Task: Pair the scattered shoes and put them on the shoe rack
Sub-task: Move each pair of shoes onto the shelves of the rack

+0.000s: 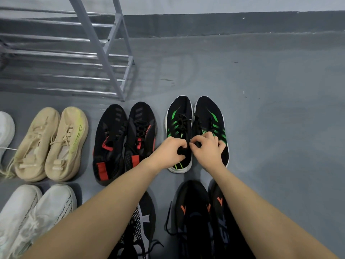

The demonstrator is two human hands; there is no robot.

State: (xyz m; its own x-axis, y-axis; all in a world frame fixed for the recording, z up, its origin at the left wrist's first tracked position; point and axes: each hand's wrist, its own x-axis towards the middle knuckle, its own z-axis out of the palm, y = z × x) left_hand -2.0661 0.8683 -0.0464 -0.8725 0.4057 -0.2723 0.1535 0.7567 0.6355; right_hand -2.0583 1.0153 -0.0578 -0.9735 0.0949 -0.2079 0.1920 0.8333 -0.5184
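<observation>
Left hand pinching left green shoe's collar, right hand curled on right green shoe's collar. Pair touching, just right of rack foot. Likely light, soft knit; collars best hold.

You are looking at soft, even, fairly dim indoor light that leaves only faint shadows beside the shoes on the grey floor, which shows a dull sheen. The shoe rack at upper left is smeared by blur, and its bars bow with wide-angle distortion toward the edges.
</observation>
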